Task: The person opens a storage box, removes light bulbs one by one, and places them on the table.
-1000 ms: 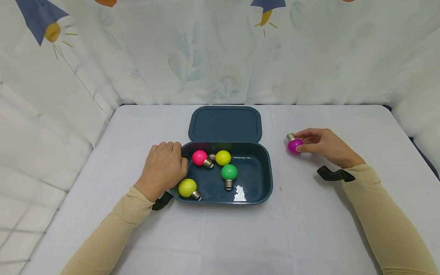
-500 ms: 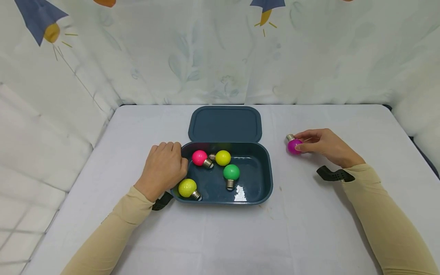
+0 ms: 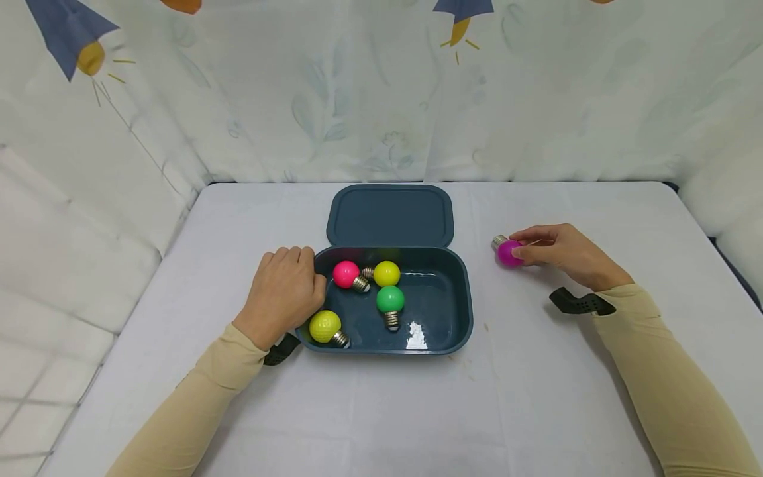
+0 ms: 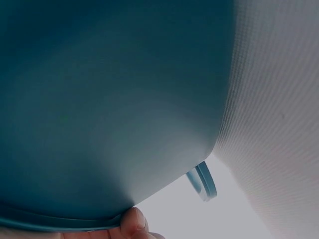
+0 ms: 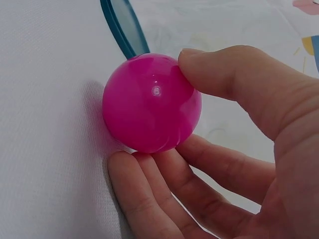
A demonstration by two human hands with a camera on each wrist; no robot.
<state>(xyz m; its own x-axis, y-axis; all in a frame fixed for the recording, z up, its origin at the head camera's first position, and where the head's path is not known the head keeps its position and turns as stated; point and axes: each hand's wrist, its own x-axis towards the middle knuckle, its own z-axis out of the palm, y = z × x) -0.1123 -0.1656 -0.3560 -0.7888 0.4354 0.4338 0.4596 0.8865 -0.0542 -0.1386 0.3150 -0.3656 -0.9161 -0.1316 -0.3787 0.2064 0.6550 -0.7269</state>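
My left hand grips the left rim of a dark blue-grey box. In the left wrist view, its fingertips curl at the rim beside the box's outer wall. On the table to the right of the box, my right hand pinches a magenta light bulb between thumb and fingers. The right wrist view shows the bulb's round globe close to the cloth. Inside the box lie a pink bulb, a green bulb and two yellow bulbs.
Behind the box, a matching lid lies flat on the white-covered table. A patterned curtain hangs along the table's far edge. Black wrist straps sit at both cuffs.
The magenta bulb has turned a little, its metal base swinging left. In the box, the green bulb has rolled right, then back left. The left hand has stayed put.
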